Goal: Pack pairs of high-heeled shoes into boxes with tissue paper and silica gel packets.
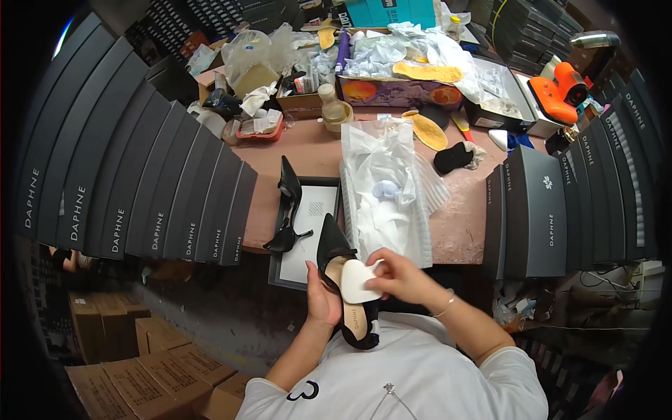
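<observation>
My left hand [323, 301] grips a black pointed high-heeled shoe [332, 236] along its side, its toe pointing away from me. The thumb is raised, and the fingers are partly hidden under the shoe. My right hand [402, 280] pinches a white rounded pad [358, 282] over the shoe's opening, covering part of the beige insole [355, 319]. Whether the pad touches the shoe, I cannot tell. A second black heeled shoe [285, 210] lies in an open dark shoebox [297, 271] with a pale lining, just beyond my left hand.
White tissue paper [378, 161] covers the table's middle. Rows of dark shoeboxes [150, 168] and more boxes [535, 210] flank both sides. A paper-filled carton [399, 92], a glass bottle [333, 112], yellow insoles [429, 133] and an orange tool [553, 98] lie behind. Brown cartons [154, 381] sit lower left.
</observation>
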`<state>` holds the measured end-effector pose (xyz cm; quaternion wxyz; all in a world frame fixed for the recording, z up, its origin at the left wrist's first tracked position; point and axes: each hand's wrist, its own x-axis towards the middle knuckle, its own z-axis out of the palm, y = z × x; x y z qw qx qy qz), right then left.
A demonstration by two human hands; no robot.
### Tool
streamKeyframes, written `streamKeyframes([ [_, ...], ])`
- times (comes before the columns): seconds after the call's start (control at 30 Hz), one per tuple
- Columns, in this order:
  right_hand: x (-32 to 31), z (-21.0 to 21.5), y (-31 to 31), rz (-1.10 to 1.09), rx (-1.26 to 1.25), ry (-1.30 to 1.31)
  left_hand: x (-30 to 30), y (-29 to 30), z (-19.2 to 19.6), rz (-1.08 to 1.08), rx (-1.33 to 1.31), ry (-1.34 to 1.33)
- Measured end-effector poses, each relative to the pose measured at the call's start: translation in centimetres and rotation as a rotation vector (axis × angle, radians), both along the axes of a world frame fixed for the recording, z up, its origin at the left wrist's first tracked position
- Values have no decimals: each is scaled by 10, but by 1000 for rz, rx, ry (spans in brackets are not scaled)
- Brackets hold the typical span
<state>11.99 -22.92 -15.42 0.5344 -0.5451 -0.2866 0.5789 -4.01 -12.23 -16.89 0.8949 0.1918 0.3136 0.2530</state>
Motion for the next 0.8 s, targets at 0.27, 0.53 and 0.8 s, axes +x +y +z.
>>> streamKeyframes([
  [0.27, 2, -16, 35, -113, 309, -1053, -12, -24, -20, 3, 315, 228],
  [0.53, 105, -90, 89, 317, -20, -1724, -21, 4, -28, -231, 57, 72],
  [0.8, 32, 28, 38, -41, 317, -910, -17, 8, -35, -298, 256, 195],
])
